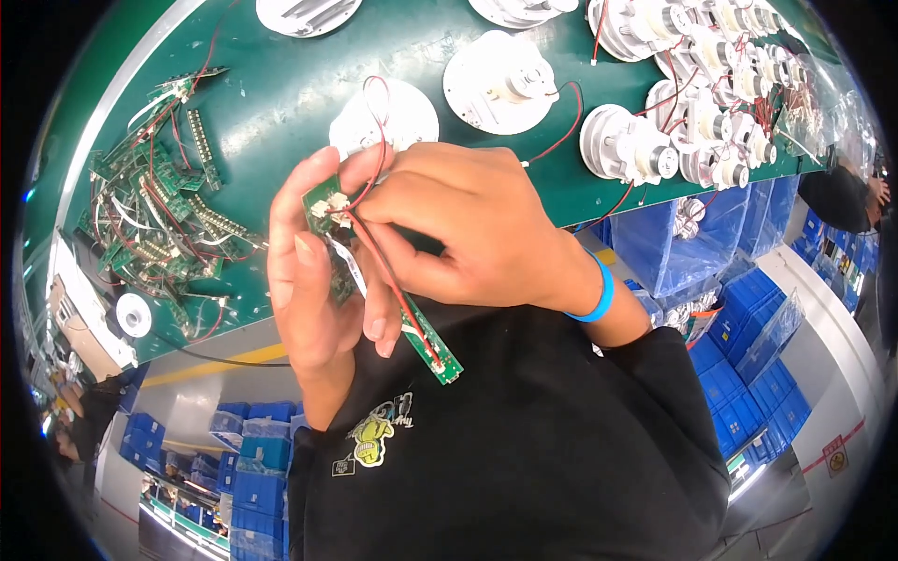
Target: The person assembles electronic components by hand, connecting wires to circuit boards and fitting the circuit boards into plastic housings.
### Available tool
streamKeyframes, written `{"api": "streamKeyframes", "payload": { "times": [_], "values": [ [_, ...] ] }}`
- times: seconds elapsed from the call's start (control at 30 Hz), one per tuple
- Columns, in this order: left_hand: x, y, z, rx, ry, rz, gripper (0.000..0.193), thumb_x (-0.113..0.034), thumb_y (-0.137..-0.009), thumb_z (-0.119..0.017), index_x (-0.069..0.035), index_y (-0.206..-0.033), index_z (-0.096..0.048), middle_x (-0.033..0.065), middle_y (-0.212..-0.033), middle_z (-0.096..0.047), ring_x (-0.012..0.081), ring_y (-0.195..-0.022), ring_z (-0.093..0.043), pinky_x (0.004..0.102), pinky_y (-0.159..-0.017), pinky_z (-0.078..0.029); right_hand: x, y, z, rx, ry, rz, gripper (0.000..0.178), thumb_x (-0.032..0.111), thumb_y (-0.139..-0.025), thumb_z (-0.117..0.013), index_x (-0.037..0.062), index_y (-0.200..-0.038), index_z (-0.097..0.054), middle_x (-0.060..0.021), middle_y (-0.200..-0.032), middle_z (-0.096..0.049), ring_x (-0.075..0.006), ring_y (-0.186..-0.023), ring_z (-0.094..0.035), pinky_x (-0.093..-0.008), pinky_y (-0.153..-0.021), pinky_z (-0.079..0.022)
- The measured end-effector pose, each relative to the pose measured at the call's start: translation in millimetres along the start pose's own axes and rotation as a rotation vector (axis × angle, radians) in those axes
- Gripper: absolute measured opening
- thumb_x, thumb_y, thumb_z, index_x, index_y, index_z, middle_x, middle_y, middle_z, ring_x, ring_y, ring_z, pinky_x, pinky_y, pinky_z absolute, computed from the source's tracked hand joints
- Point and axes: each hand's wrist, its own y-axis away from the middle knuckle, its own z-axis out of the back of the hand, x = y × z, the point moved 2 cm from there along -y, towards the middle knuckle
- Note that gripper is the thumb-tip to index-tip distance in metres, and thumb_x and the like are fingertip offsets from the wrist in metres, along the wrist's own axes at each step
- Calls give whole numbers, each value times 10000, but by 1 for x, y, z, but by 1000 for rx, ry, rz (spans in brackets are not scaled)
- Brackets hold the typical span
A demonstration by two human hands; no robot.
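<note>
My left hand (313,309) is closed around a green circuit board (316,199) with white connectors near its upper end. Fingers of my right hand (491,220) are pinched at the connectors, on a thin red and black wire (383,154) that loops up over the fingertips. The connector end is partly hidden by those fingers. A thicker red and black cable (388,273) runs from the held board down to a narrow green board strip (437,352), which hangs in front of my black shirt. Just beyond my hands lies a round white fan-like unit (407,107), partly covered.
Loose green boards and wires (159,206) lie heaped on the green bench (267,75) at left. Another white unit (500,84) sits beyond my right hand, and several more (636,145) crowd the right. Blue bins (739,393) stand on the floor at right.
</note>
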Motion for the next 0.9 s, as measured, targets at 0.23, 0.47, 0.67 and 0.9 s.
{"api": "streamKeyframes", "payload": {
  "times": [0.23, 0.47, 0.67, 0.9],
  "values": [
    [1, 0, -3, 4, -23, -24, 607, -303, -1026, -453, 85, -1437, -230, 375, -1255, -502, 140, -418, -502, 243, -344, -432, 2, 0, 3, -3, 67, 59, 207, 27, -684, -761, 59, -834, -622, -49, -836, -652, -230, -622, -606, -298, -522, -483],
    [-4, 2, -9, -62, -33, 41, 652, -320, -1021, -466, 90, -1454, -202, 387, -1264, -494, 131, -439, -526, 241, -352, -442, 2, 0, 2, -24, 80, 38, 186, 18, -688, -746, 54, -820, -620, -43, -846, -653, -224, -635, -608, -299, -536, -497],
    [-3, 1, -11, -125, -53, 35, 666, -331, -1016, -479, 105, -1446, -217, 388, -1365, -420, 117, -443, -531, 238, -364, -466, 2, 0, 2, -63, 92, 48, 183, 16, -686, -744, 52, -817, -620, -40, -833, -646, -223, -638, -607, -307, -550, -505],
    [-2, 2, -19, -210, -207, 35, 711, -383, -1005, -492, 119, -1435, -231, 346, -1397, -424, 131, -452, -542, 249, -380, -462, 4, 1, 1, -34, 3, -25, 130, 94, -768, -691, 18, -795, -589, -72, -718, -555, -269, -650, -573, -379, -533, -471]
  ]
}}
